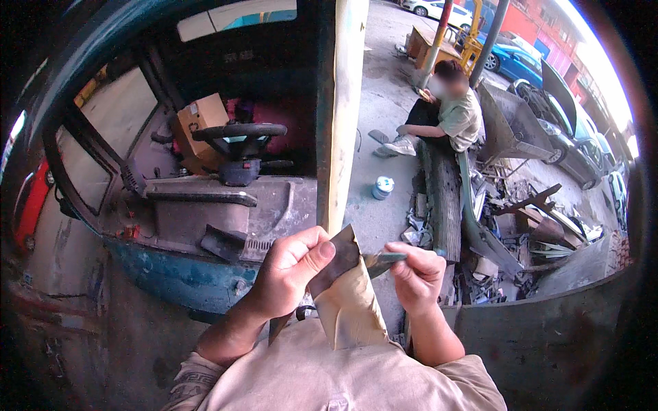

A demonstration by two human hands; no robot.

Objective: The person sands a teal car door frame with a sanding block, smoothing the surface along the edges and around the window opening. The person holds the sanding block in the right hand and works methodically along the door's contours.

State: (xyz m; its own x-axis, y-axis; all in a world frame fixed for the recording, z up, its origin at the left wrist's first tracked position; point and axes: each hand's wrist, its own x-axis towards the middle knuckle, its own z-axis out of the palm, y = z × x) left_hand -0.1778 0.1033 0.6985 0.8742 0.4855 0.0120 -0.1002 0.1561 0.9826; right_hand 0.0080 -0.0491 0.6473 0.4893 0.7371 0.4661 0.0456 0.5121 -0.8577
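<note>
The flat board [351, 305], dark at the top and tan below, is in the lower middle of the frame. It leans in front of the shirt [301, 373]. The left hand [291, 267] grips its upper left side: the thumb lies near the dark part's left edge, and the other fingers are curled. I cannot tell how they sit behind it. The right hand [419, 277] is just right of the board. Its thumb and fingers pinch the thin green blade [385, 260], which points left to the board's right edge. I cannot tell if the two touch.

Above the board stands a pale post [345, 116]. Left of the post are a black wheel [241, 130] and a brown box [204, 127]. Right of it are a blue and white cup [383, 188] and, in the upper right, a sitting person [460, 116].
</note>
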